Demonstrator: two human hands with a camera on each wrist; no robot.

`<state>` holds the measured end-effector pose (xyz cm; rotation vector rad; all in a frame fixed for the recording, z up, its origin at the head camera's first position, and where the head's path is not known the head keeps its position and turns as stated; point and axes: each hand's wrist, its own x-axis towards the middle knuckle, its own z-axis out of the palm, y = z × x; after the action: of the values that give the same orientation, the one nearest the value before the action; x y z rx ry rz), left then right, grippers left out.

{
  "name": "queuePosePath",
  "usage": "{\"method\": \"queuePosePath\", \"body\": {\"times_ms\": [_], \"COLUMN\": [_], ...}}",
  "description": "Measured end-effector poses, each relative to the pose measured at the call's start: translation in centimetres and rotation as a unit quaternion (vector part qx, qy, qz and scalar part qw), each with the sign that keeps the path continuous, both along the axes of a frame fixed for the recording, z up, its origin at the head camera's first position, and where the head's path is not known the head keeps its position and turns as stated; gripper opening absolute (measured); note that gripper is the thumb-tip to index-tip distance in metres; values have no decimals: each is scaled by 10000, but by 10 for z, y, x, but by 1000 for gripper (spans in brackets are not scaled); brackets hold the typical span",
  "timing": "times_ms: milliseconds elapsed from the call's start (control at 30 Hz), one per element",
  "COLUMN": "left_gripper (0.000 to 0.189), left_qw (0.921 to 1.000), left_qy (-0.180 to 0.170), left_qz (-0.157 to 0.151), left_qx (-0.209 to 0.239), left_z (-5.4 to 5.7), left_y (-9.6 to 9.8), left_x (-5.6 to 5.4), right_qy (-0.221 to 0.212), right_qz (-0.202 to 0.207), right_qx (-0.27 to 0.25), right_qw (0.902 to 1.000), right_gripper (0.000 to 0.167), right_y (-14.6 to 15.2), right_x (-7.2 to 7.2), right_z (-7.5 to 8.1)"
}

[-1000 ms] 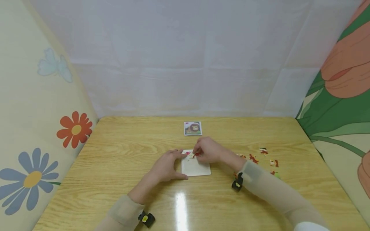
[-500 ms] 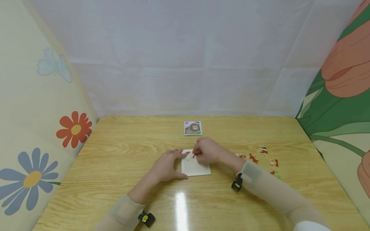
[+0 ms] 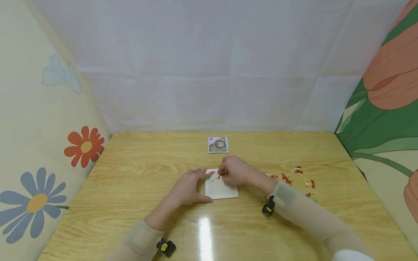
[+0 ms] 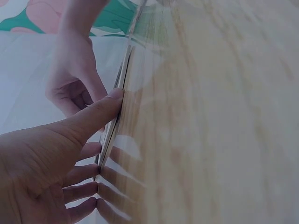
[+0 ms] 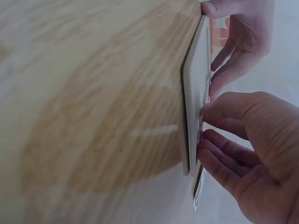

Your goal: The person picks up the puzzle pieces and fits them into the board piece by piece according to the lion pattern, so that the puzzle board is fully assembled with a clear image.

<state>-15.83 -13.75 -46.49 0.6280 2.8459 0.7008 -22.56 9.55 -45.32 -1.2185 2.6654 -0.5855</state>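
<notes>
A square white puzzle board [image 3: 221,190] lies on the wooden table, with a few coloured puzzle pieces along its far part, one of them pink [image 3: 212,173]. My left hand [image 3: 187,187] steadies the board's left side, thumb at the near left corner and index fingertip over the far left part. In the left wrist view that thumb [image 4: 110,103] presses along the board's edge while the other fingers extend beyond it. My right hand [image 3: 236,170] pinches a reddish-brown puzzle piece [image 3: 222,175] low against the board's far part. Its fingertips, seen from the right wrist, meet the board's face and mostly hide the piece.
Behind the board lies a small square picture card [image 3: 217,145] with a lion on it. Several loose puzzle pieces [image 3: 286,179] are scattered to the right, partly behind my right forearm. A white cloth [image 3: 209,72] hangs beyond the table's far edge.
</notes>
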Motion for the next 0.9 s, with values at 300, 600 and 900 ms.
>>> {"method": "queuePosePath", "body": {"times_ms": [300, 600, 900], "left_gripper": [86, 87, 87], "left_qw": [10000, 10000, 10000], "left_qy": [-55, -12, 40], "left_qz": [61, 0, 36], "left_qx": [-9, -2, -67], "left_z": [-1, 0, -1], "left_y": [0, 2, 2], "left_x": [0, 1, 1], "right_qy": [22, 138, 500], "right_qz": [-392, -809, -1290], "right_qx": [-146, -383, -310], "right_qw": [9991, 9959, 9899], "right_gripper": [20, 23, 20], "right_y": [24, 82, 145], "right_x": [-12, -21, -21], "right_z": [13, 37, 46]}}
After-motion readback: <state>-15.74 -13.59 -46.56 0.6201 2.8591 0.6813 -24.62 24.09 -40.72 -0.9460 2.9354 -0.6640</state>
